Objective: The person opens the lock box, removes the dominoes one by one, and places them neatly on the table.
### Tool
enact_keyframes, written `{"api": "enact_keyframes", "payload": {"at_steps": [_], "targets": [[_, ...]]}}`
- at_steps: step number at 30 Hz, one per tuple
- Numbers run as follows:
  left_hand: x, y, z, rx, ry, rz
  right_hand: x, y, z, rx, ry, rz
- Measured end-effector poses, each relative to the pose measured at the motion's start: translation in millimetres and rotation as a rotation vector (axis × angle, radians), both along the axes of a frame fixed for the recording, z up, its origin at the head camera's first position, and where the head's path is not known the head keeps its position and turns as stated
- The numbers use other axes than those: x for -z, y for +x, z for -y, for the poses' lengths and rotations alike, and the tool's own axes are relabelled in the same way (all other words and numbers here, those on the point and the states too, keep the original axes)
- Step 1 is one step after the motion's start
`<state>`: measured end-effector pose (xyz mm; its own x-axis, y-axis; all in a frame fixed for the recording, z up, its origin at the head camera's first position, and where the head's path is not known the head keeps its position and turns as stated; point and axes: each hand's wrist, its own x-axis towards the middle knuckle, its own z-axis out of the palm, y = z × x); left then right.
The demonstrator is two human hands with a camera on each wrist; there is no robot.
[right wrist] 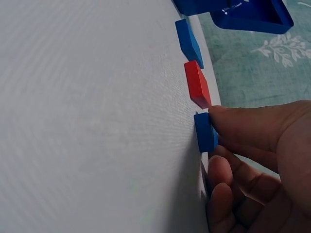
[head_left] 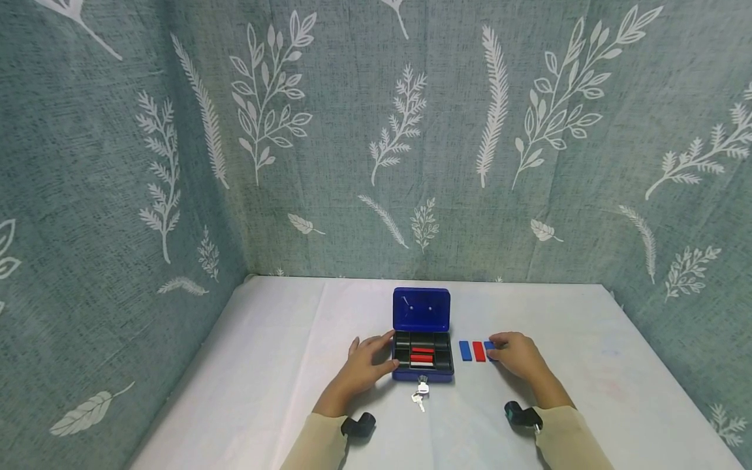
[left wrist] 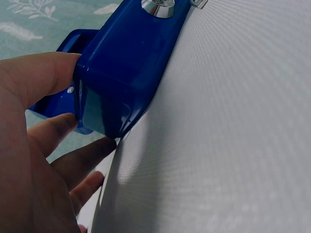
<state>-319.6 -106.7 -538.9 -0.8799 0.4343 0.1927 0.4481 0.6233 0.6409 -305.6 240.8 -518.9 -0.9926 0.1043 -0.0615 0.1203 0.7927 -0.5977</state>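
A blue cash box sits on the table with its lid raised. My left hand rests on the box's left side, thumb at the top edge and fingertips along the wall. To the right of the box, my right hand pinches a blue block between thumb and fingers, close over the white tabletop. Beside that block lie a flat red block and another blue block, roughly in a row. Inside the box's black tray, red blocks and a white one lie in the middle section.
Keys hang from the lock at the box's front and lie on the white table cover. Green leaf-patterned cloth stands behind and at both sides of the table.
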Motion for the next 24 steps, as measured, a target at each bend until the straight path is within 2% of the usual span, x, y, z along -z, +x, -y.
{"api": "enact_keyframes", "payload": {"at_steps": [24], "targets": [[0.4, 0.2, -0.5, 0.0, 0.004, -0.004, 0.0, 2.3, -0.8, 0.016, -0.009, -0.004]]}}
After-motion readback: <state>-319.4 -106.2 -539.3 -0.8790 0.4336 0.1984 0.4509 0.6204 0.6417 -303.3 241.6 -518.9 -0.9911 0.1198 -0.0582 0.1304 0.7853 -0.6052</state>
